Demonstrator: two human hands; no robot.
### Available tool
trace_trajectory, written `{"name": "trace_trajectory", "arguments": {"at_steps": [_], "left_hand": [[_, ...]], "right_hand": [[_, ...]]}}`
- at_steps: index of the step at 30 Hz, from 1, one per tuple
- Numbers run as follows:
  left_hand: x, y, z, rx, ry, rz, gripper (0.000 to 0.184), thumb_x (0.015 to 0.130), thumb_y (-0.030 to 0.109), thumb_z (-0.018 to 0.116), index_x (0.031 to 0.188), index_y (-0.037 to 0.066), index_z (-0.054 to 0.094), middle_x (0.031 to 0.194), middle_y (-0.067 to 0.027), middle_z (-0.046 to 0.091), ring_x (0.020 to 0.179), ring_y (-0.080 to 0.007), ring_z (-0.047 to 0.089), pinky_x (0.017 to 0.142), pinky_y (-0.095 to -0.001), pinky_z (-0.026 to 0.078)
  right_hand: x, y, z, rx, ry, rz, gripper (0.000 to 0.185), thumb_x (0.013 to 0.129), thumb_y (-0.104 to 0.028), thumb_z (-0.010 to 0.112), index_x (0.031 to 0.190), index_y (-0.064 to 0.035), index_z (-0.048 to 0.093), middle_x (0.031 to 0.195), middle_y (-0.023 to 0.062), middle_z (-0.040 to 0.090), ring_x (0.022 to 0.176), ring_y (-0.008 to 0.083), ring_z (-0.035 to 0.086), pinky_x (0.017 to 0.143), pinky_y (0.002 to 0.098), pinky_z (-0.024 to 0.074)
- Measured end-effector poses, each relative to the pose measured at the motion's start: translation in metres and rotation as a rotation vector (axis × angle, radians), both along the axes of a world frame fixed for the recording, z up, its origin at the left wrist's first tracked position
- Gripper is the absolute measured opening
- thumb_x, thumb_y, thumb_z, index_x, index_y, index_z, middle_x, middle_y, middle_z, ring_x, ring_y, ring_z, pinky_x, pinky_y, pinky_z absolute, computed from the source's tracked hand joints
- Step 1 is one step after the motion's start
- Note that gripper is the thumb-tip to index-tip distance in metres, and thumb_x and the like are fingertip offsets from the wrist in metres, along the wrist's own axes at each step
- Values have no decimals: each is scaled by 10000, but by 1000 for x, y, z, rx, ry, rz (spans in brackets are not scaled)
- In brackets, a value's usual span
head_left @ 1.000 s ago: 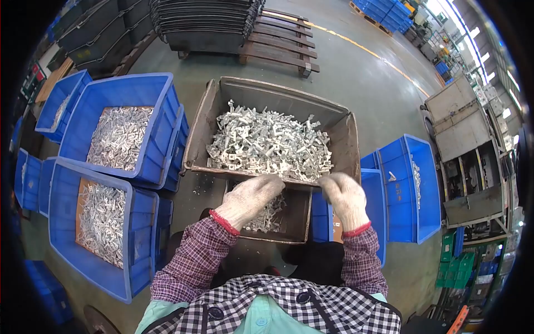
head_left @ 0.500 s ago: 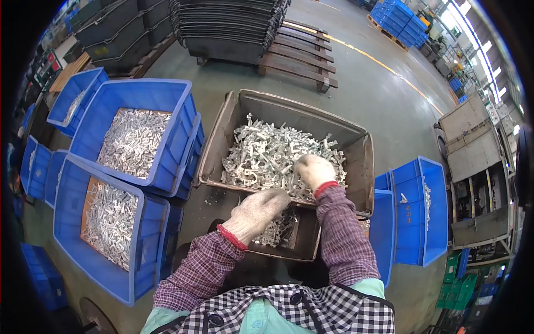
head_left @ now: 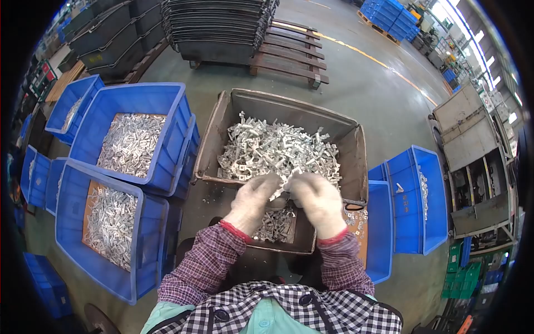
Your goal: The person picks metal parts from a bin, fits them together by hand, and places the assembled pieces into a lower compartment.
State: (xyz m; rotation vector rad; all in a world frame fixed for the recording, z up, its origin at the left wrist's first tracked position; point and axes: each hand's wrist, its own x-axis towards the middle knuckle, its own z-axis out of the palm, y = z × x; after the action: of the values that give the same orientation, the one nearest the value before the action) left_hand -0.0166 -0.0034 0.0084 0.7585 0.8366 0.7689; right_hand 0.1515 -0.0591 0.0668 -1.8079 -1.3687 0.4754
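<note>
My left hand [head_left: 253, 201] and my right hand [head_left: 318, 201], both in pale knitted gloves with red cuffs, are close together above the near edge of a worn metal bin [head_left: 297, 106]. Between their closed fingertips are small silvery metal parts [head_left: 285, 182], partly hidden by the gloves; how many I cannot tell. A heap of similar metal parts [head_left: 272, 147] fills the bottom of the bin behind the hands. Below the hands is a smaller dark bin [head_left: 303, 245] with more metal pieces [head_left: 272, 227] in it.
Blue crates [head_left: 183, 106] holding metal parts stand on the left. More blue crates [head_left: 409, 206] stand on the right, beside a metal cabinet [head_left: 473, 139]. Stacked dark bins [head_left: 217, 33] and a wooden pallet [head_left: 292, 53] are at the back.
My right hand has come back from the heap towards me and joined my left hand. Silvery parts now show between the fingertips. The view has shifted slightly.
</note>
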Motion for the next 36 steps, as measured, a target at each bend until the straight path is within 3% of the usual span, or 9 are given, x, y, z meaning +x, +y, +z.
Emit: {"name": "trace_trajectory", "arguments": {"at_steps": [2,5,9,11,15,20,25,31,36], "left_hand": [[-4,3,-8,-128,-144,-46,545,1020,340,677,1412,-12,540,1317,-110,600,1069,-264,666,859,-443,618],[-9,9,7,-101,-93,-169,571,998,350,704,1387,-36,543,1282,-100,606,1080,-230,660,836,-411,636],[-9,11,3,55,-61,-338,592,993,383,705,1382,-39,558,1256,-102,632,1133,-208,640,861,-387,631],[-5,11,-2,109,12,-447,605,995,410,696,1378,-40,567,1245,-107,643,1162,-198,626,871,-372,625],[-15,11,7,54,100,-309,588,1047,458,595,1366,-36,580,1203,-139,669,999,-203,700,809,-317,607],[-10,12,-14,94,44,-341,533,1069,433,558,1286,-51,606,978,-134,724,780,-210,738,713,-296,620],[-11,7,2,-30,-100,-350,487,1058,382,581,1257,-60,629,1022,-146,729,819,-216,745,745,-313,619],[-16,2,21,593,762,-380,551,1005,457,601,1357,36,656,1286,-146,715,1187,-248,683,1028,-365,522],[-14,9,3,390,529,-417,535,1012,435,606,1350,23,655,1329,-130,681,1178,-238,680,1013,-363,527]], "right_hand": [[27,-14,-5,25,642,-160,332,986,-288,677,1139,4,722,892,84,743,754,152,704,671,295,566],[48,-22,-7,31,677,-283,357,1020,-223,619,1238,58,640,899,135,717,728,171,673,653,285,549],[43,-20,-61,-96,685,-89,491,1044,-383,567,1318,10,676,1352,160,670,1251,253,616,1096,357,441],[30,-26,-56,-85,332,181,452,1034,-337,578,1302,11,686,1325,159,677,1185,234,639,1038,341,476],[24,-20,-56,-108,972,-103,391,1004,-308,618,1234,-6,709,1092,119,726,973,168,661,867,291,519],[23,-23,-62,-17,853,-19,375,1003,-291,617,1145,47,697,978,89,701,868,163,656,726,292,529],[20,-22,-62,-191,1290,-157,365,981,-290,644,1132,38,699,989,85,698,901,176,650,732,310,533],[35,-20,-55,-123,916,-198,418,958,-302,684,1206,33,715,1001,72,711,872,139,611,799,281,475],[18,-30,-52,16,517,-65,365,976,-246,670,1212,30,714,1035,97,731,901,144,655,811,285,512]]}}
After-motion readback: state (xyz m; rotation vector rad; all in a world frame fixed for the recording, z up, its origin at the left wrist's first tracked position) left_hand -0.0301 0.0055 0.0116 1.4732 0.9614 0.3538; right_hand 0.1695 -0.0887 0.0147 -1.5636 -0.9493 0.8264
